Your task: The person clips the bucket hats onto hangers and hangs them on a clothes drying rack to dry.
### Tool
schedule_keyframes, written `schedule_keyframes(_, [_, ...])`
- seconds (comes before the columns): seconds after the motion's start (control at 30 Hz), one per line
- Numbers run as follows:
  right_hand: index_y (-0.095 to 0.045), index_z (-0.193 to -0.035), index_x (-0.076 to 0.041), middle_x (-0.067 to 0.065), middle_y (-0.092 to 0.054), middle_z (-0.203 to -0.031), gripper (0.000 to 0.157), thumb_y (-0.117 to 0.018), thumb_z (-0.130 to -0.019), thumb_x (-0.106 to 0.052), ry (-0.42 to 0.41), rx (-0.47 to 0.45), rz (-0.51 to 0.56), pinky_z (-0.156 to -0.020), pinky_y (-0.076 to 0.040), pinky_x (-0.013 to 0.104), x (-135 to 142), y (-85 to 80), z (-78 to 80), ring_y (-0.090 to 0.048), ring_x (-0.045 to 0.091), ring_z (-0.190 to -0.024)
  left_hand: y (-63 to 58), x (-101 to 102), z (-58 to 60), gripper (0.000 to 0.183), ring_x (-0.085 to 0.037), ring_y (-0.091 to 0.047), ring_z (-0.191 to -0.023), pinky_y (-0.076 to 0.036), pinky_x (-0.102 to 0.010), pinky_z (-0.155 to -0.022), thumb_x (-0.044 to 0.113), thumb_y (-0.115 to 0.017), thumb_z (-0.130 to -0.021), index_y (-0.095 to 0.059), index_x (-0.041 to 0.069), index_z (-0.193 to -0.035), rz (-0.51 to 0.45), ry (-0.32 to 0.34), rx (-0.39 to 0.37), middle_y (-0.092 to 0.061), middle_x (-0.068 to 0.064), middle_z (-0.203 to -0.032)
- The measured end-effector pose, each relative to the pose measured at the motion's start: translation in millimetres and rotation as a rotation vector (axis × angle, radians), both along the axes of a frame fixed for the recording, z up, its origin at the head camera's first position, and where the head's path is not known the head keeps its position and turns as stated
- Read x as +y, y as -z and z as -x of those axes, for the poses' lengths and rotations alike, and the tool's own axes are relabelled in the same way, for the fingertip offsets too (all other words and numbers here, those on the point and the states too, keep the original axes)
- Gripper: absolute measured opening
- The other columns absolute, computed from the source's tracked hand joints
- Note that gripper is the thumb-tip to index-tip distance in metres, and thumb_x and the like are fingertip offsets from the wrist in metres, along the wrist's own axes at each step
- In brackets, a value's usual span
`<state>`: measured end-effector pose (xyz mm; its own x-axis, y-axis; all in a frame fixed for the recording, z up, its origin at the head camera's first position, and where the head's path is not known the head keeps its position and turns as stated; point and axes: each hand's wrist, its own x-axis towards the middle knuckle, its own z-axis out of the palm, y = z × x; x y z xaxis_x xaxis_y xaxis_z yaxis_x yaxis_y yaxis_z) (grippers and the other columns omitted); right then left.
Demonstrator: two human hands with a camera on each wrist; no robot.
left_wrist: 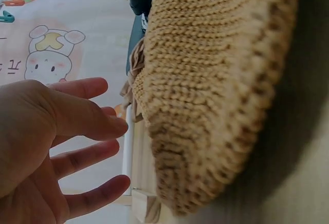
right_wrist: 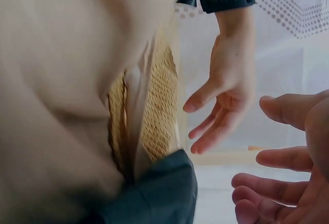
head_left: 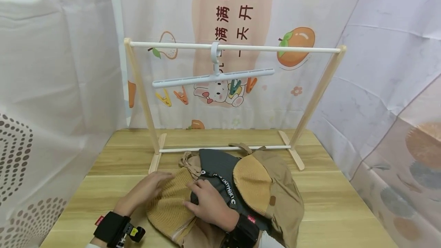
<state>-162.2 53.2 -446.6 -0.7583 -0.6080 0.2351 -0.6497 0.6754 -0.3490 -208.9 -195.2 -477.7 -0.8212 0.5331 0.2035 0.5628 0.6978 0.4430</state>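
A heap of hats lies on the table. At its left is a tan woven brim (head_left: 169, 198) with beige cloth, large in the left wrist view as a knit-like weave (left_wrist: 205, 70). A dark grey hat (head_left: 215, 160) with a lettered black strap (head_left: 227, 188) sits in the middle. On the right, beige cloth (head_left: 286, 190) surrounds another woven piece (head_left: 253, 183). My left hand (head_left: 146, 190) is beside the left brim, fingers spread and apart from it in the left wrist view. Over the dark hat and brim hovers my right hand (head_left: 211, 204), fingers loosely extended, holding nothing.
Behind the hats stands a wooden rack (head_left: 318, 95) with a white top rod (head_left: 262, 48). A pale blue hanger (head_left: 213, 77) hooks over the rod, tilted. Yellow, orange and green clips (head_left: 235, 87) show below it. Printed curtains (head_left: 79, 49) enclose the wooden table (head_left: 330, 209).
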Motion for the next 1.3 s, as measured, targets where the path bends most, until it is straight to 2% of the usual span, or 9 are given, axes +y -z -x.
schedule_keyframes(0.2, [-0.057, -0.125, -0.014, 0.001, -0.059, -0.107, 0.049, -0.058, -0.089, -0.045, -0.048, -0.017, -0.002, -0.072, -0.048, 0.021, -8.8, 7.5, -6.1, -0.05, 0.011, -0.092, 4.7, -3.2, -1.7, 0.042, -0.034, -0.055, -0.11, -0.046, -0.054, -0.091, -0.006, -0.065, -0.079, -0.061, 0.004, -0.119, 0.026, 0.014, -0.015, -0.063, -0.015, -0.119])
schedule_keyframes(0.43, [-0.057, -0.125, -0.015, -0.001, -0.061, -0.108, 0.053, -0.061, -0.085, -0.049, -0.095, -0.056, -0.032, -0.069, -0.047, 0.017, -19.7, 19.1, -10.4, -0.052, 0.009, -0.09, 8.0, -7.6, -2.6, 0.037, -0.032, -0.057, -0.107, -0.047, -0.053, -0.09, 0.0, -0.067, -0.079, -0.064, 0.007, -0.115, 0.023, -0.022, -0.088, -0.066, -0.011, -0.114])
schedule_keyframes(0.7, [-0.058, -0.123, -0.015, -0.006, -0.058, -0.102, 0.054, -0.059, -0.084, -0.053, -0.18, -0.006, -0.087, -0.065, -0.042, 0.01, -31.7, 26.2, -17.2, -0.05, -0.002, -0.082, 12.8, -7.2, -2.2, 0.036, -0.031, -0.058, -0.105, -0.049, -0.052, -0.088, -0.001, -0.07, -0.076, -0.066, 0.008, -0.11, -0.001, -0.009, -0.13, -0.067, -0.011, -0.111])
schedule_keyframes(0.93, [-0.058, -0.122, -0.013, -0.005, -0.057, -0.101, 0.053, -0.058, -0.086, -0.051, -0.252, 0.018, -0.113, -0.064, -0.039, 0.008, -41.0, 34.7, -21.3, -0.048, -0.003, -0.08, 20.6, -8.8, -4.9, 0.036, -0.031, -0.058, -0.107, -0.049, -0.051, -0.088, 0.0, -0.069, -0.078, -0.065, 0.008, -0.112, -0.024, -0.007, -0.179, -0.066, -0.009, -0.112])
schedule_keyframes(1.1, [-0.059, -0.122, -0.013, -0.004, -0.056, -0.098, 0.05, -0.058, -0.087, -0.049, -0.291, 0.035, -0.129, -0.063, -0.036, 0.008, -43.1, 40.8, -20.6, -0.044, -0.002, -0.075, 24.4, -9.5, -5.5, 0.034, -0.031, -0.058, -0.106, -0.049, -0.051, -0.087, 0.001, -0.068, -0.079, -0.065, 0.009, -0.112, -0.031, -0.008, -0.167, -0.066, -0.007, -0.112])
schedule_keyframes(1.23, [-0.06, -0.117, -0.015, -0.008, -0.052, -0.09, 0.045, -0.056, -0.088, -0.05, -0.314, 0.026, -0.157, -0.058, -0.033, 0.009, -46.6, 45.4, -18.3, -0.04, -0.003, -0.069, 23.7, -9.0, -9.2, 0.035, -0.03, -0.055, -0.104, -0.048, -0.051, -0.085, 0.001, -0.069, -0.078, -0.066, 0.012, -0.111, -0.019, -0.075, -0.163, -0.063, -0.005, -0.111])
schedule_keyframes(1.3, [-0.062, -0.108, -0.018, -0.01, -0.05, -0.083, 0.038, -0.055, -0.089, -0.049, -0.324, 0.012, -0.17, -0.055, -0.032, 0.009, -48.6, 46.9, -16.6, -0.039, -0.004, -0.065, 22.3, -8.1, -10.4, 0.036, -0.027, -0.053, -0.101, -0.048, -0.048, -0.082, 0.002, -0.07, -0.077, -0.067, 0.013, -0.111, -0.005, -0.119, -0.164, -0.062, -0.003, -0.109])
